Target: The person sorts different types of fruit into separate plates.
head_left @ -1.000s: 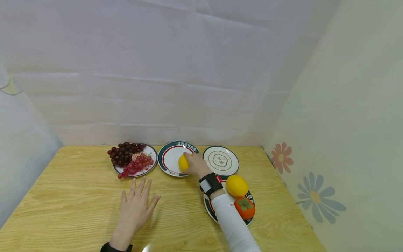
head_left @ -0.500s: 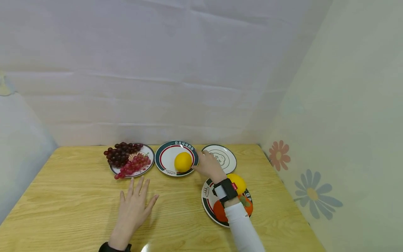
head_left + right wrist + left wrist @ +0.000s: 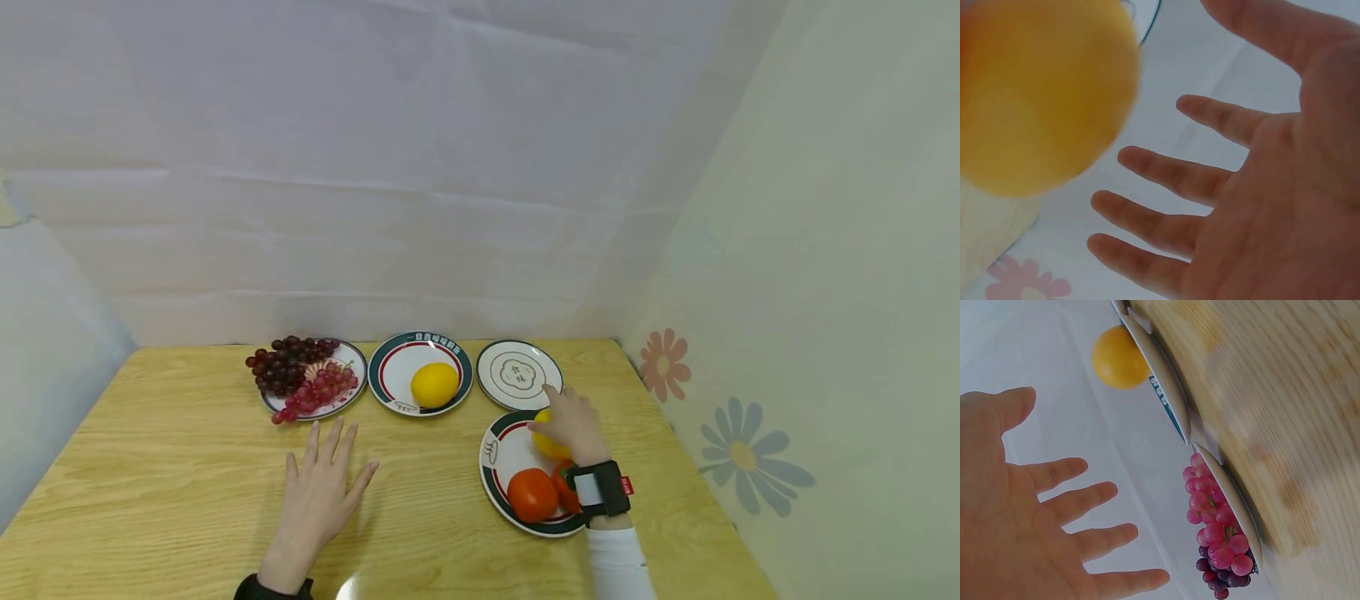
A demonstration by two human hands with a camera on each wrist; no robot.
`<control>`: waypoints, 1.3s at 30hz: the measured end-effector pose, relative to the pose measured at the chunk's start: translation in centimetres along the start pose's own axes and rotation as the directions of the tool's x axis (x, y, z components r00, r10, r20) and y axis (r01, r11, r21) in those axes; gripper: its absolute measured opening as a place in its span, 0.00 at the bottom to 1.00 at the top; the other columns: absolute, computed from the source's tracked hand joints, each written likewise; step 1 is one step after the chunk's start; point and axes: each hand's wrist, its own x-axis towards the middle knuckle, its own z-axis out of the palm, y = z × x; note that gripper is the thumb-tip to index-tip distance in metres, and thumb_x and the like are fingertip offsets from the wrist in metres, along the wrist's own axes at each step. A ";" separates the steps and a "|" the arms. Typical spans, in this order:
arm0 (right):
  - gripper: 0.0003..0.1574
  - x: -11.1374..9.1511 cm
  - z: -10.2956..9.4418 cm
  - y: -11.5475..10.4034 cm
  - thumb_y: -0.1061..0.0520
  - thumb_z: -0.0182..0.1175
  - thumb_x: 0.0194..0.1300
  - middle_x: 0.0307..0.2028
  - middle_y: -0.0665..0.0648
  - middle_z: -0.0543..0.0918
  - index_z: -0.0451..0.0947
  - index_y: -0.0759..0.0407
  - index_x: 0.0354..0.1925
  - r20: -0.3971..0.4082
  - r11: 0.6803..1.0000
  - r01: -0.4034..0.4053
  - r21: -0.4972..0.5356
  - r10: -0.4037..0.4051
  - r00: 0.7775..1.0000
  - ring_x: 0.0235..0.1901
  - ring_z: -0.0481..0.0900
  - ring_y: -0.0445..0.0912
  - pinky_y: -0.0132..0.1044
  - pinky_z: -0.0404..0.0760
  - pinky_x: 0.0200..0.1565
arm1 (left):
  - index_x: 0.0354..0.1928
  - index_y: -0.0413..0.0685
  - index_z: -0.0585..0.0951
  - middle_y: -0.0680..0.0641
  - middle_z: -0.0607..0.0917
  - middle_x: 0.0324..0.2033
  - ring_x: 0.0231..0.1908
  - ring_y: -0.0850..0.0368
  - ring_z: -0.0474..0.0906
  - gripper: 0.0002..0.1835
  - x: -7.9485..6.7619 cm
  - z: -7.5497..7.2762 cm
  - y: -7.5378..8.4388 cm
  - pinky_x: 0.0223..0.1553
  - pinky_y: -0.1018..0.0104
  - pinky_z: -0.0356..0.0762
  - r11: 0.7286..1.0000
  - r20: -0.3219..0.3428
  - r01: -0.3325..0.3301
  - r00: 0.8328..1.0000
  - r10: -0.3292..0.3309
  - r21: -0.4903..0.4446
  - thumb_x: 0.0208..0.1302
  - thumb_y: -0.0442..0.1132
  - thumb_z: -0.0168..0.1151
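Note:
My right hand reaches over a yellow lemon on the front plate, partly hiding it. The right wrist view shows that lemon large and blurred in front of the spread fingers, with a gap between. On the same plate lie an orange-red round fruit and a persimmon, half covered by my wrist. A second lemon rests on the middle back plate. Palm down, fingers spread, my left hand is nearest the grape plate and holds nothing.
Dark grapes and pink grapes lie on the left back plate. A small white plate with a printed centre stands at the back right, close behind the front plate. White sheeting borders the wooden table.
My right hand has let go of the lemon on the middle back plate and moved right and nearer, over the lemon on the front plate. The left hand stays put.

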 end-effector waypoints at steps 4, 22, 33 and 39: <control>0.46 -0.4 1.1 1.4 0.45 0.68 0.50 0.51 0.67 0.72 0.64 0.57 0.64 0.046 0.999 -0.031 0.045 0.029 0.999 0.41 0.71 0.59 0.57 0.77 0.46 | 0.65 0.46 0.66 0.40 0.64 0.66 0.67 0.36 0.49 0.34 0.0 0.0 0.0 0.56 0.24 0.53 1.000 -0.001 -0.002 1.000 0.002 0.004 0.62 0.57 0.55; 0.49 0.0 0.7 1.6 0.59 0.75 0.40 0.40 0.60 0.77 0.65 0.57 0.61 0.147 0.992 -0.006 0.127 -0.012 0.989 0.34 0.71 0.51 0.43 0.76 0.37 | 0.65 0.46 0.66 0.39 0.63 0.66 0.67 0.36 0.48 0.33 -0.2 0.0 -0.1 0.57 0.24 0.53 1.000 0.006 0.008 1.000 -0.008 -0.004 0.62 0.57 0.55; 0.48 1.9 -0.6 -6.1 0.43 0.73 0.43 0.37 0.58 0.80 0.66 0.56 0.60 0.069 0.986 0.167 0.011 -0.168 0.983 0.30 0.73 0.49 0.40 0.76 0.33 | 0.65 0.46 0.67 0.39 0.64 0.66 0.67 0.36 0.49 0.33 -0.3 -0.1 -0.3 0.56 0.23 0.53 1.000 0.001 0.013 1.000 -0.013 0.004 0.63 0.57 0.54; 0.47 3.4 0.8 -9.1 0.42 0.71 0.45 0.41 0.60 0.80 0.66 0.55 0.60 0.082 0.968 0.243 -0.057 -0.238 0.968 0.34 0.75 0.50 0.42 0.78 0.36 | 0.64 0.46 0.67 0.39 0.64 0.66 0.67 0.36 0.50 0.33 -0.2 -0.1 -0.3 0.56 0.23 0.53 1.000 -0.005 0.011 1.000 -0.011 0.005 0.62 0.57 0.54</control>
